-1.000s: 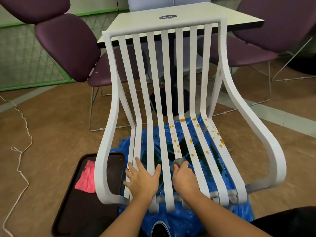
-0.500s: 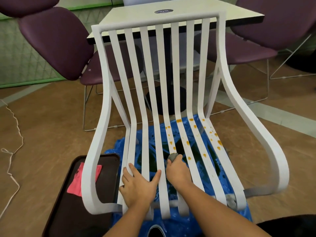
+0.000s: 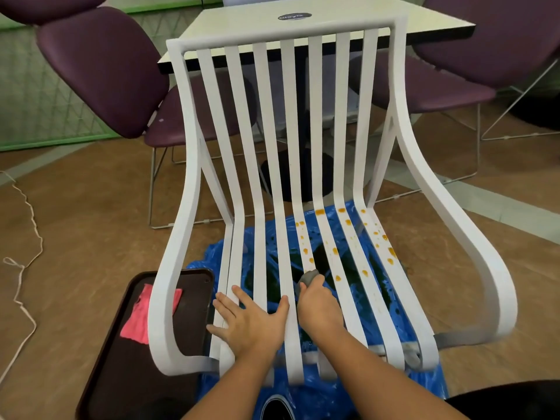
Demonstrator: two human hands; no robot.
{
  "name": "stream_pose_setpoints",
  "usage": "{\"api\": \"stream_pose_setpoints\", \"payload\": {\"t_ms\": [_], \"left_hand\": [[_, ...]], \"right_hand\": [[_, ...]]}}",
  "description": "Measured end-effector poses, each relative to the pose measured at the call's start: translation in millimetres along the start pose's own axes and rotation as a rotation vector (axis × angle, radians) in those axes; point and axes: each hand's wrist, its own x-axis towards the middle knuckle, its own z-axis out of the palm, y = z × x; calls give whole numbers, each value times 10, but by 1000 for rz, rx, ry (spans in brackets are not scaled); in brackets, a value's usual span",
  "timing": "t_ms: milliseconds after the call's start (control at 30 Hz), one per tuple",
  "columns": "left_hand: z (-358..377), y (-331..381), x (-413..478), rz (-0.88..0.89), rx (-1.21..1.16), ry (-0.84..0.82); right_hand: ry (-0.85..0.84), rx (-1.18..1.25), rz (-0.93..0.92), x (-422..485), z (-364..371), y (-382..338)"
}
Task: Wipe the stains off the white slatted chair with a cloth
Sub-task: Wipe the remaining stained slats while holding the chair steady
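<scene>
Head view: white slatted chair (image 3: 285,33) centre frame, seat facing the camera.
- Left hand (image 3: 251,322): grip spread, fingers flat across the chair's left seat slats near the front edge, thumb reaching toward a middle slat. Holds nothing.
- Right hand (image 3: 318,307): grip curled around a wadded grey cloth (image 3: 307,277), which pokes out past the fingers. Cloth sits on a middle seat slat, just beside the left hand.
- Orange stains (image 3: 335,251): drops scattered over the right-hand seat slats, from just beyond the cloth back to the seat's bend.
- Blue plastic sheet (image 3: 333,398) on the floor under the chair.
- Dark tray (image 3: 121,374) on the floor at the chair's left arm, with a pink rag (image 3: 142,316) in it.
- Behind the chair: pale tabletop (image 3: 242,19), purple chairs (image 3: 103,71) on both sides.
- Cord (image 3: 27,268) on the floor, well left of the chair.
</scene>
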Motion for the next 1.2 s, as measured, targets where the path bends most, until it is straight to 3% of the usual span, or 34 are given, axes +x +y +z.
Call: {"api": "stream_pose_setpoints", "payload": {"t_ms": [567,700,1200], "left_hand": [[93,22,2,38,-47,121],[87,16,16,56,-64,127],[85,7,11,69,-81,111]], "right_hand": [[-137,-56,19,709,-116,-369],[-148,56,33,759,-217,-432],[-152,79,-27,-158,-161,54]]}}
